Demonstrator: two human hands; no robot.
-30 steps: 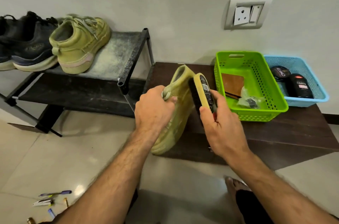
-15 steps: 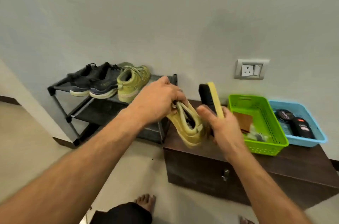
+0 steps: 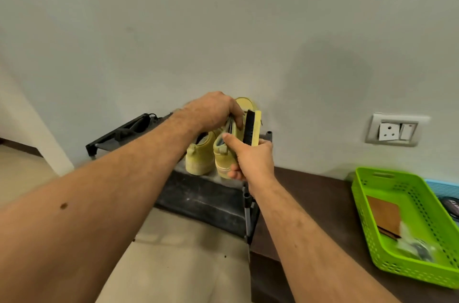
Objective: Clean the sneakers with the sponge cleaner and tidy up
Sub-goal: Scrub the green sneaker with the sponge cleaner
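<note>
the left hand (image 3: 215, 110) reaches over the shoe rack (image 3: 198, 193), its fingers curled round the collar of a yellow-green sneaker (image 3: 229, 153) that stands heel toward the camera at the right end of the rack's top shelf. its mate, a second yellow-green sneaker (image 3: 200, 157), sits just beside it on the left, touching or nearly so. the right hand (image 3: 253, 160) grips a brush (image 3: 252, 130) with a yellow back and black bristles, held upright against the right side of the held sneaker, thumb stretched toward the heel tab and lower fingers under the sole edge. dark shoes (image 3: 139, 126) lie at the far left of the rack, mostly hidden by the left forearm. to the right a dark wooden bench (image 3: 310, 203) carries a green basket (image 3: 367, 206) holding a brown flat piece (image 3: 383, 215) and a crumpled clear bag (image 3: 417, 245); behind it a blue basket (image 3: 444, 188) shows only its edge. a wall socket (image 3: 395, 130) sits above. no writing can be read anywhere.
</note>
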